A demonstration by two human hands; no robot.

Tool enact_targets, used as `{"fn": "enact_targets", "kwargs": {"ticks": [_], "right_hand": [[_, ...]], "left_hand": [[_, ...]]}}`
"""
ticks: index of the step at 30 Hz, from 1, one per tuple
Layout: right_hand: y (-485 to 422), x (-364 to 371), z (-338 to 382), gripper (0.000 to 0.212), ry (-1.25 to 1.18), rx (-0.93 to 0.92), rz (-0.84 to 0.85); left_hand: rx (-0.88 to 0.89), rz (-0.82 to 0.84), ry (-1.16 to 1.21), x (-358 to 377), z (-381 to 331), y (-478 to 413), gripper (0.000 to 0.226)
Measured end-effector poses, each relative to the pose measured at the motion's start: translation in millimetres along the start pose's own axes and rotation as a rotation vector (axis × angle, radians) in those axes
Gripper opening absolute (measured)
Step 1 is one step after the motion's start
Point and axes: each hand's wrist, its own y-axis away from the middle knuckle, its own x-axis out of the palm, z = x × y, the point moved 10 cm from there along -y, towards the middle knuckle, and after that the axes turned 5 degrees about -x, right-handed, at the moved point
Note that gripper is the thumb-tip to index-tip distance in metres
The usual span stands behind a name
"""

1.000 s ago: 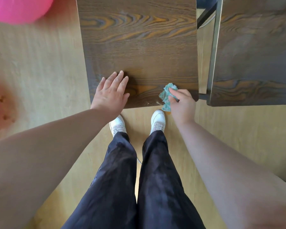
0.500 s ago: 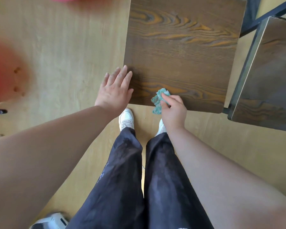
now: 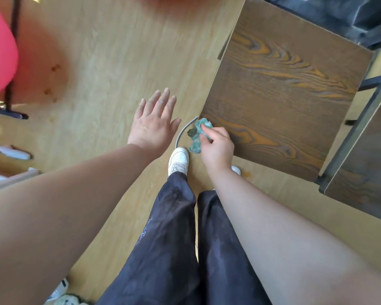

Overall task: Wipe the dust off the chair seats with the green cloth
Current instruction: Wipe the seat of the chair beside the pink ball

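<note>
my right hand (image 3: 218, 148) pinches the crumpled green cloth (image 3: 197, 134) between thumb and curled fingers at the near left corner of the dark wooden chair seat (image 3: 284, 95), with the top of the cloth over that corner and the rest hanging past the edge. my left hand (image 3: 154, 122) is open with the fingers straight, off the seat and over the pale floor (image 3: 108, 51) just left of the corner. a second chair seat (image 3: 365, 172) stands close on the right, and my white shoe (image 3: 178, 160) shows below the cloth.

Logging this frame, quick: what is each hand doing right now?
Left hand: open, fingers straight, holding nothing.
Right hand: gripping the green cloth at the chair seat corner.
</note>
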Motion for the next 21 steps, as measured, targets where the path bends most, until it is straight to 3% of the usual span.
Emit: {"fn": "enact_targets", "kwargs": {"ticks": [6, 12, 21], "right_hand": [[-17, 11, 24, 0.027, -0.131, 0.031, 0.09], [-28, -102, -36, 0.028, -0.342, 0.162, -0.152], [-14, -271, -154, 0.028, -0.364, 0.346, -0.472]], "left_hand": [[-0.057, -0.01, -0.002, -17, 9, 6, 0.061], [0.031, 0.004, -0.06, -26, -39, -5, 0.061], [0.191, 0.026, -0.082, -13, -177, -22, 0.059]]}}
